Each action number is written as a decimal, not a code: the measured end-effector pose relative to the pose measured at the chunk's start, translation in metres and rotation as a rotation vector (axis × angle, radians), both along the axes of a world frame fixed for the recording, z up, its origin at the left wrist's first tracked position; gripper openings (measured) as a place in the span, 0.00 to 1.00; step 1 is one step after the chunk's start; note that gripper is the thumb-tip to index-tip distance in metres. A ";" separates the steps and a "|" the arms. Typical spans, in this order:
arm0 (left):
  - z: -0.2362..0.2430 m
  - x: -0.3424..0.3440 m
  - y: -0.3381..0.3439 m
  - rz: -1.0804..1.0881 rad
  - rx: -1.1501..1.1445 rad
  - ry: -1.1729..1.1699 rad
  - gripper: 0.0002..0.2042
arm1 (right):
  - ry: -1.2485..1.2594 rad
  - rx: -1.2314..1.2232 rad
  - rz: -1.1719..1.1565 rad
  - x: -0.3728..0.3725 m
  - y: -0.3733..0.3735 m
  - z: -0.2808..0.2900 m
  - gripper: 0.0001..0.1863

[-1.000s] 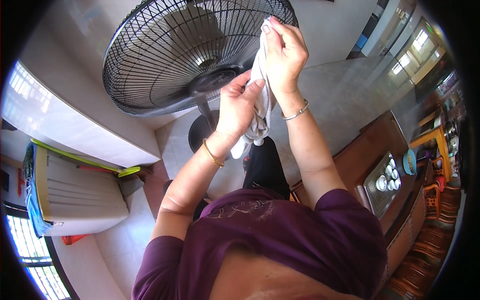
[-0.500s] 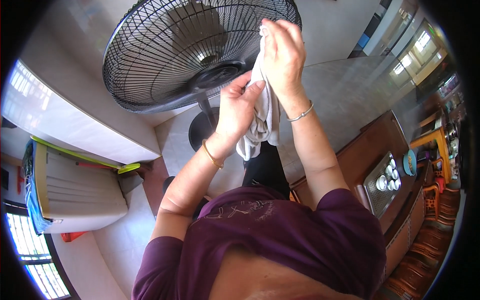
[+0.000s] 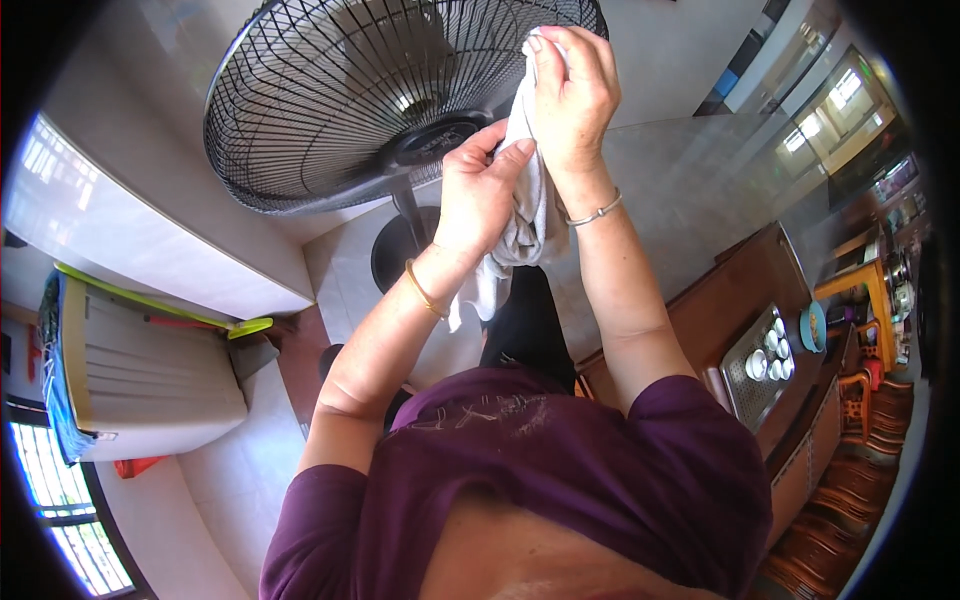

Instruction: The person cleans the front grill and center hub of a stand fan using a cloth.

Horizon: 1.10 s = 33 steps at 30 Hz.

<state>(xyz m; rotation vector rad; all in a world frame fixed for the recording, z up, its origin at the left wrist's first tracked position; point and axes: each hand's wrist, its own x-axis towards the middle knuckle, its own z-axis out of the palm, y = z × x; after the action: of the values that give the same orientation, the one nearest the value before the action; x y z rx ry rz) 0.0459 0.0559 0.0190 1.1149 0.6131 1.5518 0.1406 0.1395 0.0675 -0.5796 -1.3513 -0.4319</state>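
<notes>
Both hands grasp the white cloth (image 3: 520,215) up against the fan (image 3: 380,100) guard's right rim: the right hand (image 3: 572,95) clenches its top, the left hand (image 3: 480,195) pinches it lower down. The loose tail could snag in the wires, or a hard push might tip the fan on its stand. The fan's top is cut off, and whether the blades turn is unclear.

no packages, labels, signs or screens visible anywhere in this view, near the hands or further out
</notes>
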 end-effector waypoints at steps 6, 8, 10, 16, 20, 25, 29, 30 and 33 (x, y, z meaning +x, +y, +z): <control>-0.013 -0.003 -0.003 0.007 -0.059 0.045 0.12 | -0.010 -0.074 -0.035 -0.009 -0.013 -0.015 0.14; -0.015 -0.003 -0.005 0.017 -0.087 0.076 0.12 | 0.048 -0.136 0.035 -0.008 -0.010 -0.023 0.15; -0.016 -0.002 -0.007 0.013 -0.087 0.069 0.12 | 0.042 -0.089 0.026 -0.008 -0.005 -0.025 0.15; -0.027 -0.004 -0.005 0.010 -0.095 0.052 0.11 | -0.021 0.068 -0.066 -0.010 -0.001 -0.030 0.14; -0.028 -0.006 -0.006 0.022 -0.117 0.065 0.11 | -0.049 0.094 -0.094 -0.011 0.000 -0.032 0.13; -0.038 -0.010 -0.005 0.052 -0.143 0.085 0.12 | -0.059 0.084 -0.087 -0.017 -0.002 -0.041 0.12; -0.043 -0.011 -0.004 0.064 -0.144 0.080 0.11 | -0.051 0.081 -0.067 -0.016 0.002 -0.045 0.14; -0.041 -0.011 -0.007 0.061 -0.148 0.082 0.11 | -0.039 0.098 -0.057 -0.015 0.003 -0.045 0.14; -0.037 -0.014 -0.008 0.068 -0.180 0.150 0.12 | 0.019 0.051 0.036 -0.020 0.003 -0.054 0.14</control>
<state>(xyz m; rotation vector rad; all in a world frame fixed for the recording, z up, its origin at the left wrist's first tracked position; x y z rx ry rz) 0.0322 0.0478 -0.0179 1.0892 0.8824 1.4473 0.1208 0.1425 0.0134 -0.5152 -1.3270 -0.4294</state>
